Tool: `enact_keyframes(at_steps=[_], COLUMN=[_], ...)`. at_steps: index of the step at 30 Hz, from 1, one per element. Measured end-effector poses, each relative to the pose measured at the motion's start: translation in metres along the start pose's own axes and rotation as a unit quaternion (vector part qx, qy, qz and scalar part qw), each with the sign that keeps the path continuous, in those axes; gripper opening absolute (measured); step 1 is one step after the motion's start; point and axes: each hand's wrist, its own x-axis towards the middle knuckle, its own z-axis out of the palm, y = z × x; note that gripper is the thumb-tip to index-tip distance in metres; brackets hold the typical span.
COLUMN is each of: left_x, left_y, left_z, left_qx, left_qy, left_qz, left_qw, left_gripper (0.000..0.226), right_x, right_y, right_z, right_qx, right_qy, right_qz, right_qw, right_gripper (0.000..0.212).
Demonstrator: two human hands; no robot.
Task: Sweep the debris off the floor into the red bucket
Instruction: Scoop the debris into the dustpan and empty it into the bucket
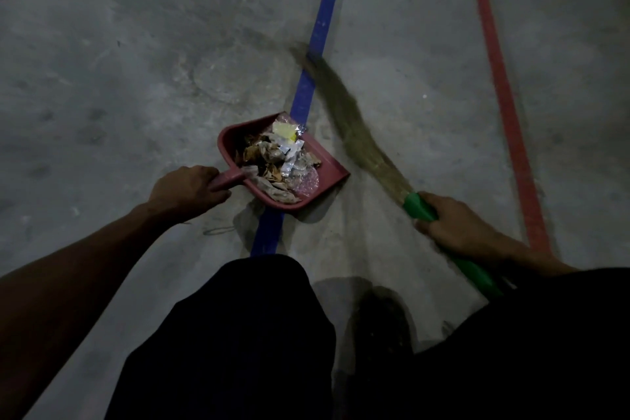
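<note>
From the head camera, the left hand (191, 189) is clamped on the handle of a red dustpan (327, 160) resting on the grey floor (102, 78) across a blue line (318, 34). Debris (276, 160) of dry leaves and wrappers fills the pan. The right hand (456, 227) grips the green handle of a broom (361, 136), its blurred bristles just beside the pan's open edge. No bucket shows.

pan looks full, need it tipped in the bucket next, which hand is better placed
Left. The left hand has its grip on the dustpan handle; the right hand holds the broom. No bucket in view.
</note>
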Motion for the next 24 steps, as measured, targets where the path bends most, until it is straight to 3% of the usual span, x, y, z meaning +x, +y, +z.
enact_keyframes(at_steps=[3,6,13,19,22,24], left_x=[0.002,0.004,0.011,0.031,0.040,0.044], left_y=[-0.001,0.000,0.007,-0.006,-0.016,-0.019], left_z=[0.002,0.003,0.008,0.032,0.045,0.050], left_qx=[-0.005,-0.007,-0.006,0.016,0.025,0.030], left_qy=[0.003,-0.002,-0.009,0.037,0.049,0.045], left_qz=[-0.001,-0.005,0.007,0.019,0.012,0.004], left_qw=[1.000,1.000,1.000,0.999,0.998,0.998], left_gripper=[0.025,0.025,0.022,0.035,0.044,0.045], right_x=[-0.022,-0.033,-0.003,0.055,0.071,0.074], right_y=[-0.008,-0.009,0.008,0.046,0.057,0.057], right_z=[0.021,0.019,-0.028,-0.069,-0.075,-0.068], right_qx=[0.014,0.071,0.268,0.263,0.247,0.187], right_qy=[-0.043,-0.038,0.074,0.164,0.165,0.147], right_qz=[-0.019,-0.019,0.050,0.145,0.203,0.198], right_qw=[0.999,0.997,0.959,0.940,0.933,0.951], right_gripper=[0.059,0.057,0.036,0.038,0.036,0.032])
